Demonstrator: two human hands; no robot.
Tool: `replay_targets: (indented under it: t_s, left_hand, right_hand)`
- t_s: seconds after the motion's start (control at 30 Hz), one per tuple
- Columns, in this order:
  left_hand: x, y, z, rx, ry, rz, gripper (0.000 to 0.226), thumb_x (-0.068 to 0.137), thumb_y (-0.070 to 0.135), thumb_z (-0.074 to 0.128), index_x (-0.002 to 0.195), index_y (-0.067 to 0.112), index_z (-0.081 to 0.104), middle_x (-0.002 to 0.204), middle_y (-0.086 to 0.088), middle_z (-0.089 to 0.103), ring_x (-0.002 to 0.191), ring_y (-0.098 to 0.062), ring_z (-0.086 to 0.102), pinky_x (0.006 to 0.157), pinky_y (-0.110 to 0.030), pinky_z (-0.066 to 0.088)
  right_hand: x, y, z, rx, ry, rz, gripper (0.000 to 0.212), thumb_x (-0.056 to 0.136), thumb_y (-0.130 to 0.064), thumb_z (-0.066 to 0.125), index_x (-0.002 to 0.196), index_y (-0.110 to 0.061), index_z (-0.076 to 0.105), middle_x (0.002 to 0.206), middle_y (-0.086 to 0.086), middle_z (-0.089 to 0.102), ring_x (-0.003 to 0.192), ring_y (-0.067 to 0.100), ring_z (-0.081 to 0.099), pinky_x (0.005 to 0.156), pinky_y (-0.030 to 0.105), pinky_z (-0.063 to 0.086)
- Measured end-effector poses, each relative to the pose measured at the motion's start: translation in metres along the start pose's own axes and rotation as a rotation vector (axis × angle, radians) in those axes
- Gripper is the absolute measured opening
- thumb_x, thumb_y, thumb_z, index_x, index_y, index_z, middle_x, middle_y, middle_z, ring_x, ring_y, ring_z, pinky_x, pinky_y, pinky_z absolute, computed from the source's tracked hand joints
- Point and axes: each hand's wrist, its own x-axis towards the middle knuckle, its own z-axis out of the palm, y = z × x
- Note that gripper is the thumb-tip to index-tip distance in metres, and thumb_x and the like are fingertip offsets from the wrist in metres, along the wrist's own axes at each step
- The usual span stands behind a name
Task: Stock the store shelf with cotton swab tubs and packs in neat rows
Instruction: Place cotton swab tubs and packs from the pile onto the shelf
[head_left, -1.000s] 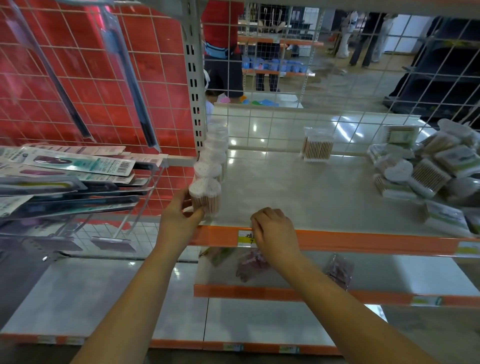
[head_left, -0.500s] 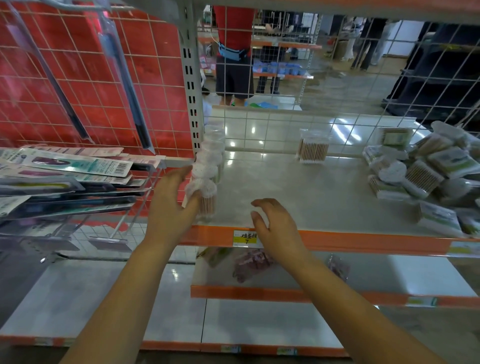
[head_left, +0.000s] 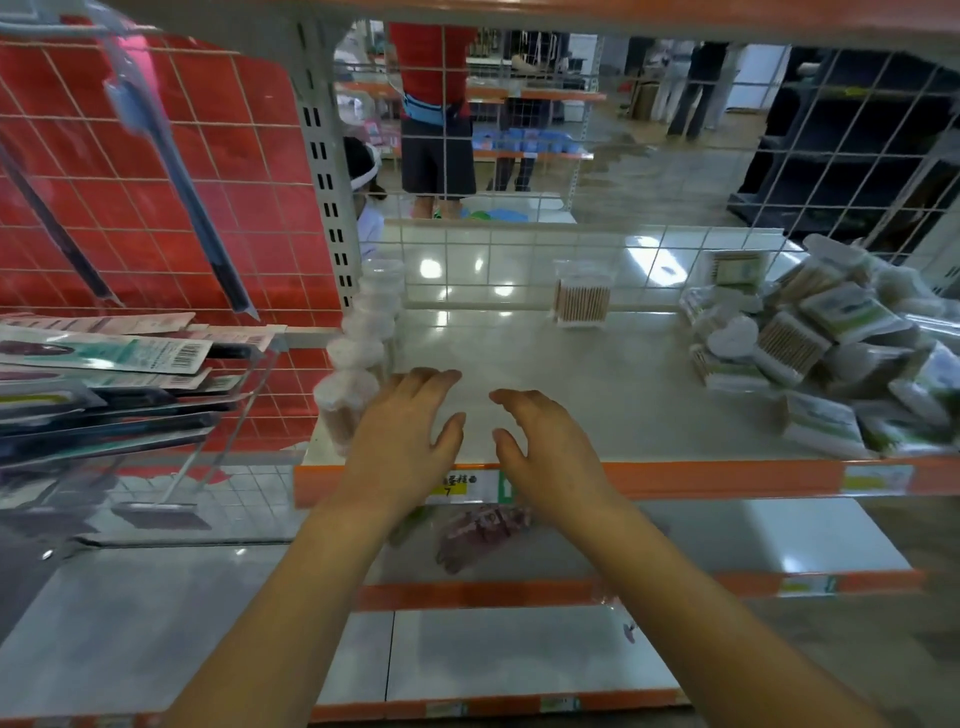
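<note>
A row of round clear cotton swab tubs (head_left: 358, 353) runs front to back along the left edge of the grey shelf (head_left: 597, 384). The front tub (head_left: 340, 405) stands just left of my left hand (head_left: 410, 431), which hovers over the shelf's front with relaxed fingers and holds nothing. My right hand (head_left: 545, 441) is beside it, fingers loosely bent, also empty. One square swab tub (head_left: 581, 296) stands alone at the back of the shelf. A loose heap of swab packs and tubs (head_left: 810, 353) lies at the right.
The shelf has an orange front rail (head_left: 727, 478) with price labels. Hanging carded products (head_left: 104, 358) on a red grid panel sit to the left. A wire mesh back (head_left: 675, 171) shows people in the aisle behind. A lower shelf holds a few packets (head_left: 483, 530).
My left hand has let go of the front tub and moved right, onto the open shelf. My right hand has lifted from the rail edge and opened its fingers.
</note>
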Motion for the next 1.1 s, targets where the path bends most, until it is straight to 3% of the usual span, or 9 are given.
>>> replay_targets:
  t_s: [0.17,0.3,0.67,0.93,1.1]
  left_hand:
    - [0.008,0.022,0.016,0.011,-0.057,-0.002,0.043,0.081,0.026,0.051,0.118,0.006,0.061,0.112,-0.015,0.062,0.103,-0.034,0.057,0.084,-0.038,0.046]
    - [0.014,0.039,0.037,0.020,-0.107,0.009,0.045,0.082,0.032,0.045,0.112,0.005,0.064,0.106,-0.015,0.065,0.096,-0.036,0.060,0.081,-0.043,0.049]
    - [0.041,0.121,0.093,0.002,-0.178,-0.020,0.051,0.082,0.033,0.043,0.126,0.011,0.056,0.125,-0.010,0.057,0.117,-0.029,0.048,0.094,-0.036,0.040]
    - [0.061,0.184,0.152,-0.020,-0.250,0.013,0.052,0.082,0.037,0.041,0.123,0.010,0.058,0.121,-0.010,0.059,0.112,-0.031,0.051,0.091,-0.039,0.042]
    - [0.070,0.221,0.186,-0.034,-0.317,0.028,0.057,0.080,0.038,0.037,0.129,0.013,0.054,0.128,-0.006,0.054,0.118,-0.027,0.046,0.097,-0.035,0.036]
  right_hand:
    - [-0.005,0.026,-0.017,0.017,0.015,0.043,0.041,0.095,-0.017,0.047,0.135,-0.014,0.045,0.129,0.007,0.053,0.117,0.021,0.047,0.093,0.026,0.037]
    - [-0.011,0.048,-0.032,0.034,0.009,0.088,0.040,0.094,-0.018,0.048,0.134,-0.014,0.046,0.130,0.007,0.053,0.117,0.021,0.048,0.095,0.028,0.038]
    - [-0.031,0.126,-0.089,0.047,0.024,0.153,0.038,0.094,-0.019,0.048,0.132,-0.014,0.048,0.128,0.006,0.054,0.115,0.020,0.050,0.096,0.029,0.040]
    - [-0.053,0.196,-0.138,0.039,0.029,0.192,0.038,0.094,-0.017,0.050,0.131,-0.015,0.050,0.130,0.006,0.053,0.115,0.021,0.052,0.095,0.029,0.040]
    - [-0.067,0.238,-0.162,0.050,0.078,0.193,0.036,0.092,-0.014,0.051,0.128,-0.012,0.054,0.128,0.006,0.056,0.115,0.021,0.052,0.095,0.026,0.037]
